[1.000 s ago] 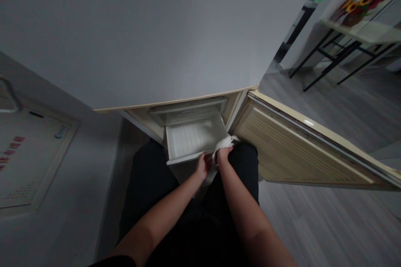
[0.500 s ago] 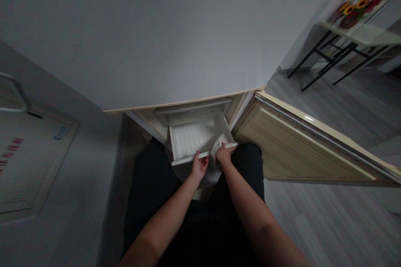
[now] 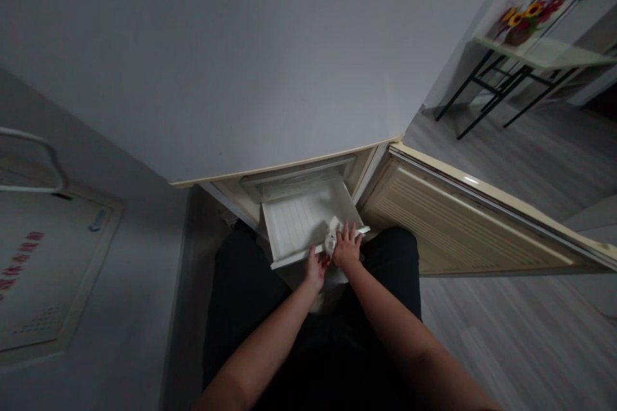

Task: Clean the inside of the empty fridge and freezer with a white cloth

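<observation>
A white freezer drawer (image 3: 294, 221) is pulled partway out of the fridge between my knees. My left hand (image 3: 317, 268) grips the drawer's front edge, thumb on top and fingers curled beneath. Over the right part of that edge is my right hand (image 3: 347, 246), its fingers fanned toward the drawer's inside. A crumpled white cloth (image 3: 332, 236), perhaps tissue, is held at the thumb side of this hand, against the front edge. What the right thumb does is partly hidden.
The yellowed fridge door (image 3: 463, 218) stands wide open at my right, close to my knee. A white panel with red lettering (image 3: 33, 270) is at the left. Farther off, a table (image 3: 554, 54) carries a flower basket (image 3: 523, 29).
My right hand has gone from closed around the cloth to fingers spread, and the cloth now shows at its left side. My left hand still grips the edge. The view has shifted slightly.
</observation>
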`<state>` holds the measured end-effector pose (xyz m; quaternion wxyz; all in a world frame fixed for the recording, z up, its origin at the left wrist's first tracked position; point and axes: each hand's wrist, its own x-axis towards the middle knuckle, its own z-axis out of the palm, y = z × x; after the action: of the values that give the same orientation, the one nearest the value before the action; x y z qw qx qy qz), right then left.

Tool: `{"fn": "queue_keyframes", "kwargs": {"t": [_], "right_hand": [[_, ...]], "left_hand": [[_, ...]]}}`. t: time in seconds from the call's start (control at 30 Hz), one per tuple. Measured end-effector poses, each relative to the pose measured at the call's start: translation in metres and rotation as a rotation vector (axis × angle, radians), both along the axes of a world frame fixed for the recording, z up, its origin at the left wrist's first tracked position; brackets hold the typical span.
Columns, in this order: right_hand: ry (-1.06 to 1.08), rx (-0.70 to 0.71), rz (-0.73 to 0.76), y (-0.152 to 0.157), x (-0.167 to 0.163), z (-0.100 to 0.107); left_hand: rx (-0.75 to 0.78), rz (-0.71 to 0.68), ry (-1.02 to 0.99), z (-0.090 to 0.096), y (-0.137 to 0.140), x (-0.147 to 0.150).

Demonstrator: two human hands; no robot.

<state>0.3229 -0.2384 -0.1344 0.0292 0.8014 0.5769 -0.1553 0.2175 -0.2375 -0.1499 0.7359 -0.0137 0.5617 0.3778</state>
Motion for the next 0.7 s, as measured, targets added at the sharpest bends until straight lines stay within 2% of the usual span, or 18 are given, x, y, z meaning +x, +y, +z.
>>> {"fn": "queue_keyframes", "kwargs": {"t": [0.17,0.3,0.47,0.5,0.6,0.63,0.7], "right_hand": [[0.022,0.029,0.066,0.005,-0.008,-0.007],[0.011,0.021,0.105,0.010,-0.006,-0.013],[0.034,0.021,0.071,0.018,-0.004,-0.018],[0.032,0.022,0.071,0.020,-0.004,-0.018],[0.014,0.006,0.072,0.024,-0.005,-0.016],[0.011,-0.001,0.074,0.025,-0.006,-0.015],[0.015,-0.019,0.074,0.028,-0.007,-0.013]], "left_hand": [[-0.028,-0.151,0.032,0.008,-0.018,0.016],[-0.016,-0.265,0.037,0.023,-0.027,0.024],[0.069,-0.367,0.052,0.052,-0.015,0.000],[0.123,-0.391,0.071,0.058,-0.007,-0.010],[0.597,-0.662,0.297,0.071,0.029,-0.040],[0.708,-0.776,0.375,0.074,0.044,-0.049],[0.835,-0.991,0.575,0.075,0.073,-0.065]]}}
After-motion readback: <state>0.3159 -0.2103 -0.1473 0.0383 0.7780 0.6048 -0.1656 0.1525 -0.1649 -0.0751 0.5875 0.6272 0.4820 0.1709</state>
